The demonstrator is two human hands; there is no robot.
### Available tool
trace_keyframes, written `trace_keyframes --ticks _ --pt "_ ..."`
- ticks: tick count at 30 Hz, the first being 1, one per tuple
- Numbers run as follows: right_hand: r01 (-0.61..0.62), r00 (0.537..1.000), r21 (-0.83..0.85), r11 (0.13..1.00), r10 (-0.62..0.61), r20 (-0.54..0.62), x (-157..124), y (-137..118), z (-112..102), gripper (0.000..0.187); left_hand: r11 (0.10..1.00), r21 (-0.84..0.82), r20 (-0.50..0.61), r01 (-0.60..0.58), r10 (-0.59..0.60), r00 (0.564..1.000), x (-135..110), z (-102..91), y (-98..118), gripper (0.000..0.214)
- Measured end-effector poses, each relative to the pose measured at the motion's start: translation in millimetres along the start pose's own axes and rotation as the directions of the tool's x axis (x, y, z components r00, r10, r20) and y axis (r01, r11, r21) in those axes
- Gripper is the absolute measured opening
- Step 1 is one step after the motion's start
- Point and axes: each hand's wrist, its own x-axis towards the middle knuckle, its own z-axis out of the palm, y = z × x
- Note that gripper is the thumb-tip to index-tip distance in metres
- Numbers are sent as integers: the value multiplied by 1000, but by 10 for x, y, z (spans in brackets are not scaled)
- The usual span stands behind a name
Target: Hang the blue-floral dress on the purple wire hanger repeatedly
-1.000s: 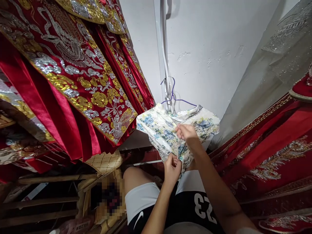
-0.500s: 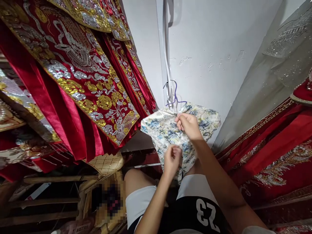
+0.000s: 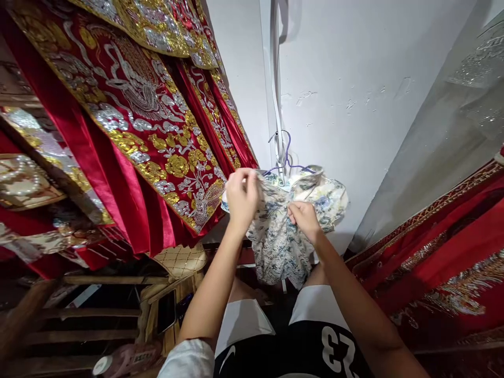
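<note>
A white shirt with a blue and yellow floral print (image 3: 275, 241) hangs on a thin purple hanger (image 3: 287, 157) in front of me. My left hand (image 3: 243, 199) is at the shirt's left shoulder, its curled fingers closed on the fabric near the hanger's end; the fingertips are slightly blurred. With closed fingers, my right hand (image 3: 304, 218) pinches the front of the shirt below the neckline. Fabric bunches in creases between the hands, and the neckline gapes on the right.
Red embroidered costumes (image 3: 177, 163) hang at the left. A white strap (image 3: 274, 79) runs down the white wall above the hanger. A phone (image 3: 166, 311) lies on a bamboo chair (image 3: 149, 320), near a bottle (image 3: 128, 359). At the right are a sheer cover (image 3: 444, 136) and red cloth (image 3: 452, 252).
My left hand has gone up from the shirt's lower front to its left shoulder. My right hand has moved slightly down, and the shirt front is now bunched and creased.
</note>
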Motion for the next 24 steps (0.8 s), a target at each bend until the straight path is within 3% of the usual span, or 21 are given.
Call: trace_keyframes --ticks 2,3,4,6,7,8,10,13,15,17,21,24 --pt "-18 1000 12 1000 18 6 -89 144 -24 32 956 -205 -142 210 -241 960 58 -156 -244 15" --pt "-26 1000 18 1000 26 10 -152 191 -30 32 868 -369 -163 333 -413 896 53 -226 -381 18" --pt "-32 999 23 999 32 12 -224 225 -29 31 710 -544 -131 448 -599 790 16 -283 -514 21" --pt "-38 999 33 999 37 23 -386 266 -3 30 295 -777 50 556 -852 522 -163 -340 -733 28" --pt "-42 999 48 998 40 35 -470 283 21 29 143 -814 133 563 -897 421 -302 -338 -805 31" --pt "-49 998 74 996 46 46 -552 301 49 28 70 -821 175 566 -914 366 -465 -316 -850 33" --pt "-85 996 146 986 79 52 -705 349 98 28 14 -807 212 590 -926 313 -831 -227 -869 35" --pt "-141 988 255 957 152 -25 -879 434 87 32 -45 -774 268 632 -927 262 -1334 -49 -788 27" --pt "-147 981 315 938 180 -76 -947 477 1 34 -46 -755 285 654 -921 265 -1552 44 -719 21" --pt "-147 977 354 924 191 -93 -979 500 -126 36 -7 -743 277 669 -914 298 -1662 90 -669 15" --pt "-190 974 332 924 221 -58 -1007 513 -366 40 123 -719 235 684 -884 405 -1699 58 -625 11" --pt "-325 937 152 934 295 189 -1064 510 -482 44 180 -698 230 693 -860 456 -1673 -3 -551 21"
